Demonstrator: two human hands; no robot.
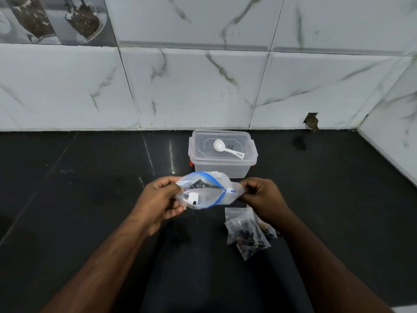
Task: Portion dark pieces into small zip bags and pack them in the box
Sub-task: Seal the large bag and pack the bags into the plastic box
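Note:
I hold a clear zip bag with a blue slider strip [206,192] above the black counter, between both hands. My left hand [160,199] grips its left end, and my right hand [262,197] pinches its right end by the white slider. A few dark pieces show inside it. Small clear zip bags filled with dark pieces [247,231] lie on the counter just below my right hand. Behind the bag stands a clear plastic box [222,164] with its lid on. A white scoop [226,148] rests on that lid.
The black stone counter [90,188] runs back to a white marble-tiled wall [203,86], which turns a corner at the right [392,141]. A small hole in the wall [312,122] sits at counter level behind the box.

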